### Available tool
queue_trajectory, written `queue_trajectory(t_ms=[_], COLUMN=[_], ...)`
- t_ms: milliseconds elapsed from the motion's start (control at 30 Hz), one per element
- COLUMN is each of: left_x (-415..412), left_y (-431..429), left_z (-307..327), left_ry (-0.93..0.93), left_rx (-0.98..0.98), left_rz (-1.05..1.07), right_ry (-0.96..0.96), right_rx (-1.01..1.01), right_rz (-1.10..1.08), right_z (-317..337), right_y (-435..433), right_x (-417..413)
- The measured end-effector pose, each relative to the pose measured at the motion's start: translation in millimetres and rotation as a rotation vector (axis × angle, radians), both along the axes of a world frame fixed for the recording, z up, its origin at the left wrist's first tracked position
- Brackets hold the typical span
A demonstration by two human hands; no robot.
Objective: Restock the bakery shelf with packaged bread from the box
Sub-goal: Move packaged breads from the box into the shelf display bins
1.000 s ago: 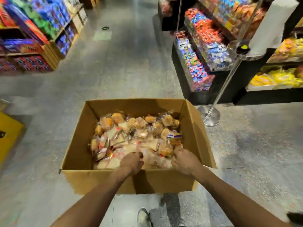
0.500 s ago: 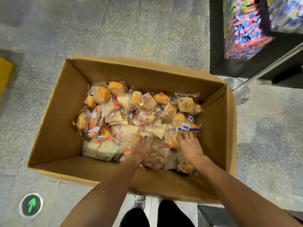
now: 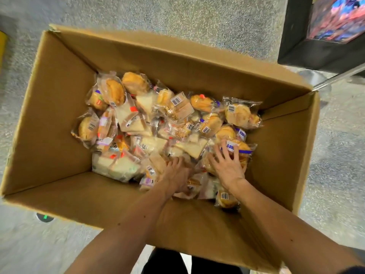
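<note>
Both hands (image 3: 176, 176) (image 3: 228, 168) touch packaged bread (image 3: 136, 123) near box walls (image 3: 276, 155).

Your view is bright and evenly lit, with small glare spots on the bread wrappers (image 3: 243, 113). Wide-angle distortion bows the box (image 3: 59, 115) walls, and the floor (image 3: 23, 244) edges are motion-blurred.

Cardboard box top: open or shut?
Open: nothing covers the brown cardboard box; clear-wrapped bread packs lie exposed inside.

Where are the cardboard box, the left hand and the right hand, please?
cardboard box (image 3: 59, 107): head view, bare inner side wall.
left hand (image 3: 176, 175): head view, back of hand.
right hand (image 3: 230, 169): head view, back of hand.
</note>
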State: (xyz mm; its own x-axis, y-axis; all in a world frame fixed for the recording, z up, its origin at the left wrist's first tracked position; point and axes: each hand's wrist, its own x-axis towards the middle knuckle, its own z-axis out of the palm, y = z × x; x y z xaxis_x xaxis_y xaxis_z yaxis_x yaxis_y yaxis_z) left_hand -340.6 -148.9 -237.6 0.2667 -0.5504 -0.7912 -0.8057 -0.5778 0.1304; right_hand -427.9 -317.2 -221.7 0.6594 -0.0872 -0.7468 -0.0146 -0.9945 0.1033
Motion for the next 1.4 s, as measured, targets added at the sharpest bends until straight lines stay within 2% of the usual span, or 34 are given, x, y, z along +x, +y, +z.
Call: queue_trajectory(t_ms=[167, 333, 533, 633, 700, 800, 967, 1133, 1233, 1400], left_x=[1, 6, 26, 35, 39, 42, 45, 40, 35, 15], left_y=[4, 26, 43, 58, 64, 72, 84, 96, 103, 96], left_z=[3, 0, 20, 39, 55, 84, 134, 197, 237, 311], left_ry=[-0.006, 0.123, 0.258, 0.343, 0.370, 0.434, 0.473, 0.520, 0.556, 0.653], left_rx=[-0.035, -0.148, -0.081, -0.174, -0.255, -0.340, -0.417, -0.530, -0.631, -0.761], left_rz=[-0.029, 0.055, 0.313, 0.547, 0.660, 0.787, 0.778, 0.784, 0.762, 0.709], right_ry=[-0.042, -0.049, -0.116, -0.152, -0.168, -0.192, -0.307, -0.524, -0.736, -0.916], right_rx=[-0.001, 0.023, 0.100, 0.244, 0.343, 0.428, 0.555, 0.767, 0.850, 1.252], right_rz=[0.007, 0.012, -0.065, -0.286, -0.527, -0.724, -1.005, -1.444, -1.644, -1.813], right_z=[-2, -2, 9, 22, 40, 73, 132, 189, 226, 297], right_y=[4, 6, 8, 16, 22, 32, 52, 76, 93, 110], right_x=[0, -2, -11, -10, -11, -13, -29, -59, -82, -128])
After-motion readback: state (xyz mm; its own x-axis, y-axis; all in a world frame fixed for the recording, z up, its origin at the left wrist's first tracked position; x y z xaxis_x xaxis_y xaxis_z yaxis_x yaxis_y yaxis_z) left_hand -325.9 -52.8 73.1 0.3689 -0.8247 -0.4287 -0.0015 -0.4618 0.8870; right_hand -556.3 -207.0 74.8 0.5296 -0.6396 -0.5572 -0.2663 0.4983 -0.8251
